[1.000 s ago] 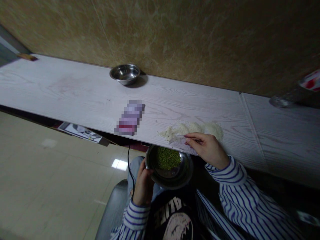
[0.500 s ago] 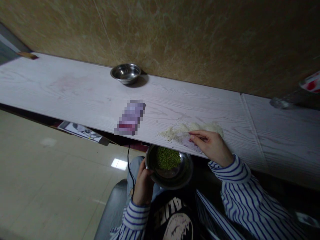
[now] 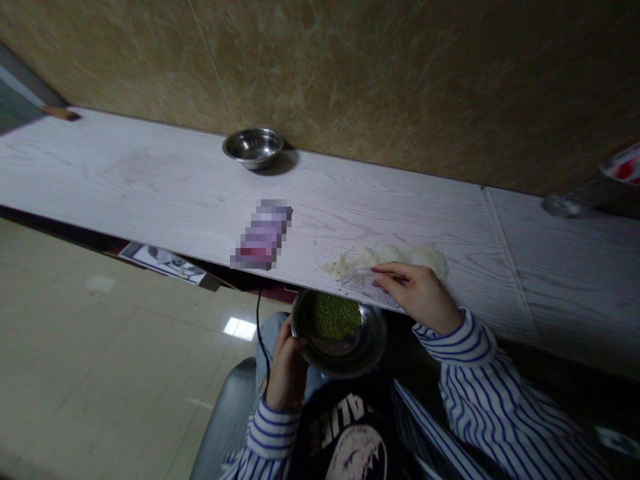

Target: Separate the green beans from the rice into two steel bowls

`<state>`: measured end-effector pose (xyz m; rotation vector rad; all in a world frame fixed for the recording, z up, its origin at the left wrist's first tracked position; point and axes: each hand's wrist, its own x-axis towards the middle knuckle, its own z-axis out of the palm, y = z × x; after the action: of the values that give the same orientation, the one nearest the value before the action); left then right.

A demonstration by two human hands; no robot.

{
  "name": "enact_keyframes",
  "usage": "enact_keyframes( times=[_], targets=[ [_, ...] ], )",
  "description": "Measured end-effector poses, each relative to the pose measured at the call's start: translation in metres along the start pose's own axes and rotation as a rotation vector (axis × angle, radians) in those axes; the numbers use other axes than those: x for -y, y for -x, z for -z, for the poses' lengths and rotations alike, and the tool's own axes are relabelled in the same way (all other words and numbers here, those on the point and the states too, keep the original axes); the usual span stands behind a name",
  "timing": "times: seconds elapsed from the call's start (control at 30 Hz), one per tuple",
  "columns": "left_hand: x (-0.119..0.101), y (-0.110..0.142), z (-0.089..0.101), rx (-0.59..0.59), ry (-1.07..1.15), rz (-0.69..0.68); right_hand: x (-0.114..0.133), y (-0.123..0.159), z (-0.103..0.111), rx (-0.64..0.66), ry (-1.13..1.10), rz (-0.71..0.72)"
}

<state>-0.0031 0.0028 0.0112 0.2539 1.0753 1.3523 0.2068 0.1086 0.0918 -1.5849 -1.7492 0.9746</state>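
Note:
My left hand point(image 3: 289, 367) grips the left rim of a metal bowl point(image 3: 373, 340), held tilted just below the front edge of the table. Small green beans point(image 3: 336, 317), like mung beans, lie in it. Over the tabletop, my right hand point(image 3: 420, 290) has its thumb and fingers closed in a pinch. Whatever they hold, if anything, is too small to make out. Close to those fingertips spreads a pile of white rice-like grains point(image 3: 367, 255), partly hidden behind the hand. A few dark specks lie near the table's edge.
A second metal bowl point(image 3: 253, 148) stands by the wall on the pale wooden table point(image 3: 165, 193). A blurred-out phone-shaped thing point(image 3: 263, 235) lies near the front edge. At the far right is a clear plastic bottle point(image 3: 570, 203) on its side. A dark cable point(image 3: 259, 327) hangs below.
My right hand has shifted slightly left along the grains, still pinched. My left hand and the bowl of beans stay in nearly the same place.

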Motion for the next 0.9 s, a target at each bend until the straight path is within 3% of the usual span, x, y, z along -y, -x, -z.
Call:
enact_keyframes(
  times=[0.23,0.9],
  targets=[
    [0.0,-0.001,0.0,-0.011,0.027,0.008,-0.002,-0.002,-0.009,-0.004,0.006,0.042],
    [0.002,-0.001,0.002,-0.007,0.036,-0.005,-0.006,-0.005,0.004,-0.082,0.066,0.032]
  ],
)
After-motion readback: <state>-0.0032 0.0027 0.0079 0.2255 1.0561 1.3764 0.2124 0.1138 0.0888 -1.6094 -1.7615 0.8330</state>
